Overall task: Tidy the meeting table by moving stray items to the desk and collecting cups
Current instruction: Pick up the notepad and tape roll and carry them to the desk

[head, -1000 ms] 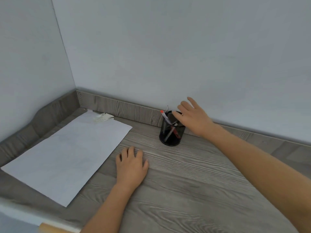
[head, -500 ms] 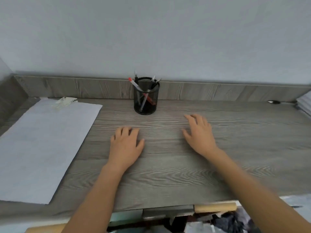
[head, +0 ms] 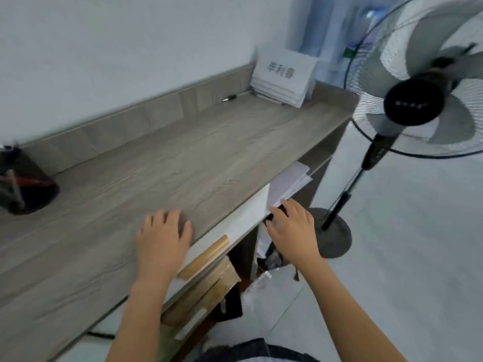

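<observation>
- Two empty hands were seen: left hand laid flat on the desk; right hand spread beyond its edge.
- The pen holder was seen far left on it; the nearby fan might be struck in turning.

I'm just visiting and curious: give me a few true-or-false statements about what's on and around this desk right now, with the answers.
1. The left hand lies flat on the desk. True.
2. The right hand holds a cup. False: no cup is in view; its fingers are spread out past the desk's front edge, by loose papers.
3. A standing fan is beside the desk. True.
4. The pen holder stands next to the fan. False: it is at the opposite, left end of the desk.
</observation>
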A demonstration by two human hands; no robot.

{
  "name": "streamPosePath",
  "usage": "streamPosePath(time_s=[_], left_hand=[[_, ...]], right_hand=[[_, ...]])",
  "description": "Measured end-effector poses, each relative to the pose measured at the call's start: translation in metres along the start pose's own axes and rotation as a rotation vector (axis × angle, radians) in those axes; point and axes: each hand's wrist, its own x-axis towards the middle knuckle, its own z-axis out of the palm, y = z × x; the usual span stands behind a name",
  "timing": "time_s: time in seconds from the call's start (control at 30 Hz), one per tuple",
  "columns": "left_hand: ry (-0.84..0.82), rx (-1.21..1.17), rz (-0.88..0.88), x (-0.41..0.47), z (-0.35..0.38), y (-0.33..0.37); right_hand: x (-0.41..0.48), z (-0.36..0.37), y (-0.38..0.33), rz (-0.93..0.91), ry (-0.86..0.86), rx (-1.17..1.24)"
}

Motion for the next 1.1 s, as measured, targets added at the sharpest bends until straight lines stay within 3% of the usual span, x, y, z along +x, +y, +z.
streamPosePath(time_s=[0.13,0.27,0.4,0.6,0.8,1.1], left_hand=[[-0.146,-0.118,0.486,-0.035,0.054,0.134],[-0.491,-0.224,0.621,-0.099,0.129,0.229],[-0.847,-0.184,0.704,-0.165,0.182,0.297],[-0.874,-0.116,1.027,-0.244,0.197,0.403],[-1.022,-0.026,1.346,-0.34,0.211,0.451],[-1.089,-0.158,1.498,-0.431,0.228,0.545]], right_hand=[[-0.088,-0.024,0.11,0.435,-0.047,0.053],[-0.179,-0.047,0.19,0.731,-0.05,0.082],[-0.27,-0.073,0.243,0.959,0.072,0.109],[-0.39,-0.093,0.266,1.338,0.345,0.147],[-0.481,-0.097,0.257,1.654,0.646,0.141],[-0.56,-0.126,0.304,1.843,0.778,0.086]])
